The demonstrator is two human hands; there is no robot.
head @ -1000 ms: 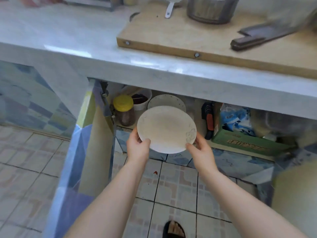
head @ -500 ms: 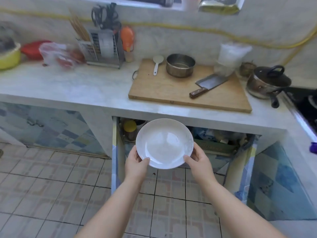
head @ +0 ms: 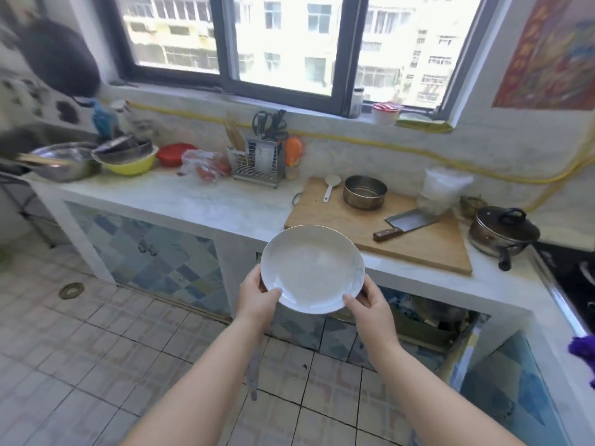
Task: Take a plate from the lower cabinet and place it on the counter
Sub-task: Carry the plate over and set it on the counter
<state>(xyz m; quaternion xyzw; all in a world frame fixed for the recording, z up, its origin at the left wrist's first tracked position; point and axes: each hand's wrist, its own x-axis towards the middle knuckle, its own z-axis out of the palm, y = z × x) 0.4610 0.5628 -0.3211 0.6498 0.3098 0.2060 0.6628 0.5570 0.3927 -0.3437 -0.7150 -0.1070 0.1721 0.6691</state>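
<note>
A round white plate [head: 310,267] is held face up in front of me, level with the front edge of the pale marble counter [head: 206,204]. My left hand [head: 257,296] grips its lower left rim, thumb on top. On the lower right rim sits my right hand [head: 370,305], thumb also over the edge. The plate overlaps the near corner of the wooden cutting board [head: 380,233]. Below the counter the lower cabinet [head: 428,320] stands open, with boxes and bags visible inside.
On the cutting board lie a cleaver [head: 405,225], a steel pot [head: 364,192] and a white spoon [head: 331,185]. A lidded pot [head: 504,231] sits right of it, a utensil rack [head: 259,160] and bowls [head: 128,156] further left. The stove [head: 576,278] is far right.
I have risen from the cabinet and the plate has come up from below the counter to its front edge. Both hands kept their grip on the rim.
</note>
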